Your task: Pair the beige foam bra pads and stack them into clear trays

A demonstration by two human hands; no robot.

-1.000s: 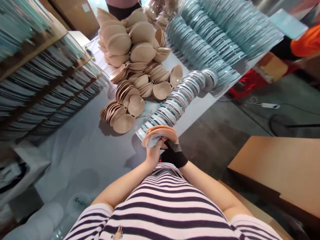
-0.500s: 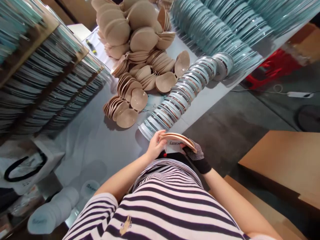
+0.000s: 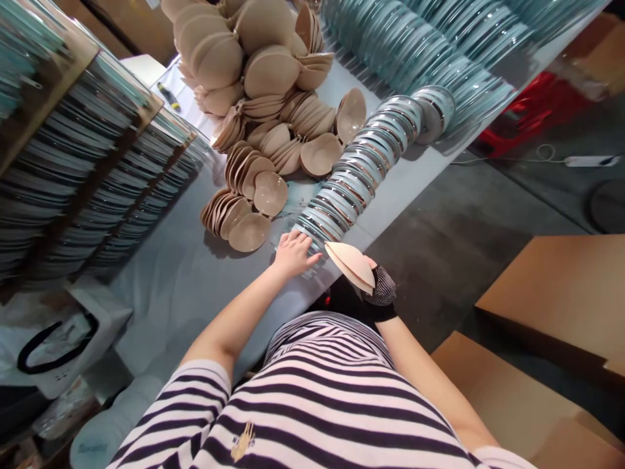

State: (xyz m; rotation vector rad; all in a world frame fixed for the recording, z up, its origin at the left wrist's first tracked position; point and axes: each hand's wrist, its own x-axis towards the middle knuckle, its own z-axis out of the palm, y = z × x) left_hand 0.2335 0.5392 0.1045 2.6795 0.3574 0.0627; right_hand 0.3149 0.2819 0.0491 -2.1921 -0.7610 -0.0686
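Observation:
My right hand (image 3: 379,285), in a dark dotted fingerless glove, grips a pair of beige bra pads (image 3: 349,264) at their lower right edge. The pads sit against each other with a slit between them, in front of my body by the table edge. My left hand (image 3: 293,253) is bare, its fingers stretched over the near end of a row of round clear packages (image 3: 336,198); whether the fingertips press on them I cannot tell. Left of that row lie nested stacks of beige bra pads (image 3: 249,231), with a large heap (image 3: 271,71) behind.
Long rows of clear round packs (image 3: 390,52) fill the table's far right. A rack of packed shelves (image 3: 88,140) stands at left. A yellow-black tool (image 3: 168,96) lies at the back. Cardboard boxes (image 3: 561,293) and a red plastic item (image 3: 522,120) are on the right.
My left hand has let go of the pads and moved left and forward to the row of packages. The pads have turned in my right hand; the printed white piece between them no longer shows.

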